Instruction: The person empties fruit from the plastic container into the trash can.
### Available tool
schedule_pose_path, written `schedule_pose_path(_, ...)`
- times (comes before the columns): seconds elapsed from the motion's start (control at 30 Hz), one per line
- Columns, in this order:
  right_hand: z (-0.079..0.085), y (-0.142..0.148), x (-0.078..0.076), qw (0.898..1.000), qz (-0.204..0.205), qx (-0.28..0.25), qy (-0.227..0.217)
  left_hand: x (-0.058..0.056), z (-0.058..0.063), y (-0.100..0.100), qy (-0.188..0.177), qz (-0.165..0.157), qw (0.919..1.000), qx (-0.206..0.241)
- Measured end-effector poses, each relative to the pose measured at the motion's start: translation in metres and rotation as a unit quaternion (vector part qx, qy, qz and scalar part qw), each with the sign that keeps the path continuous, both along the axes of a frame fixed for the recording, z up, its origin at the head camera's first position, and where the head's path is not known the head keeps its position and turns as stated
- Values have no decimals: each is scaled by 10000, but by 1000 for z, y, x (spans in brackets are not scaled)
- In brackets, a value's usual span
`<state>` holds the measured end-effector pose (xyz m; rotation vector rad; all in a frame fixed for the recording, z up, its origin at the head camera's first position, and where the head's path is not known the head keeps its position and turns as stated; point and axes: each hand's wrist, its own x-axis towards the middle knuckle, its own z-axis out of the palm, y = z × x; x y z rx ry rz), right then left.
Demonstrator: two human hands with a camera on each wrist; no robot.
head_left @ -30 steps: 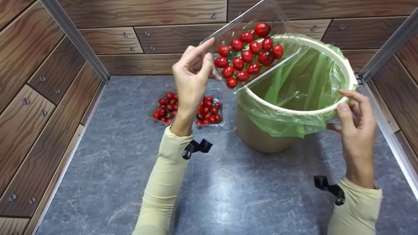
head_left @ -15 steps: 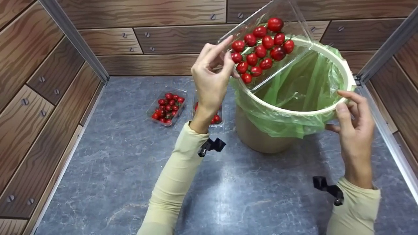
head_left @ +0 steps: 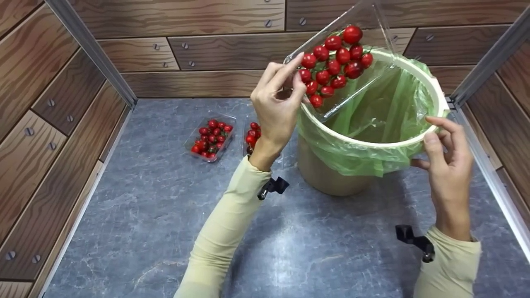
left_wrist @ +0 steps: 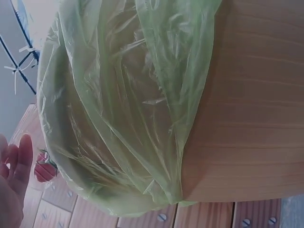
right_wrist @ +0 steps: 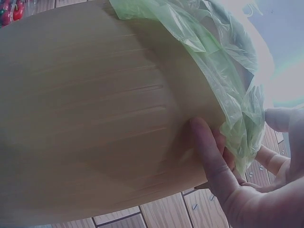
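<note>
My left hand (head_left: 278, 99) pinches the near left side of a clear plastic punnet (head_left: 364, 89), tilted over the left part of a trash can's opening. Red cherry tomatoes (head_left: 333, 67) lie in it. A beige trash can (head_left: 327, 174) with a white rim wears a green liner bag (head_left: 352, 159) folded over its edge. On the rim's right side, my right hand (head_left: 449, 153) grips with thumb and fingers; the right wrist view shows those fingers (right_wrist: 206, 142) against the can wall. One tomato (left_wrist: 45, 168) shows beside the left hand in the left wrist view.
Two more punnets of tomatoes stand on the grey marbled surface (head_left: 165, 215): one punnet (head_left: 211, 138) to the left, another (head_left: 251, 134) partly hidden behind my left forearm. Wood-patterned walls (head_left: 223, 49) enclose the back and sides.
My left hand has carried the tilted punnet rightward, farther over the can's opening, then slowed. The tomatoes remain in it. My right hand keeps its hold on the rim.
</note>
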<state>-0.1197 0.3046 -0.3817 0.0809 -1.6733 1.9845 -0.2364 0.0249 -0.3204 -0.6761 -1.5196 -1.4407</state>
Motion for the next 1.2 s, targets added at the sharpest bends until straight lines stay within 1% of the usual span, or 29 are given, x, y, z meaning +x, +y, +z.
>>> schedule_pose_path(0.1, 0, 0, 0, 10000, 14, -11, -10, 1, 0, 1, 125, -94, 9999, 20)
schedule_pose_path(0.23, 0, 0, -1, 10000, 27, -29, 4, 3, 3, 4, 378, -87, 9992, -46)
schedule_pose_path(0.37, -1, 0, 0, 10000, 40, -36, 19, 3, 4, 7, 600, 35, 9980, -180)
schedule_pose_path(0.7, 1, -1, 1, 10000, -32, 80, -51, 1, 3, 9, 948, 231, 9937, -549)
schedule_pose_path(0.93, 1, -1, 0, 9999, -63, 142, -63, 2, 2, 10, 1138, 54, 9911, -692)
schedule_pose_path(1.1, 1, -1, 0, 9998, -136, 151, -82, 4, 1, 11, 1186, 32, 9896, -810)
schedule_pose_path(1.2, 1, -1, 0, 9997, -169, 157, -84, 4, 0, 12, 1238, 24, 9876, -960)
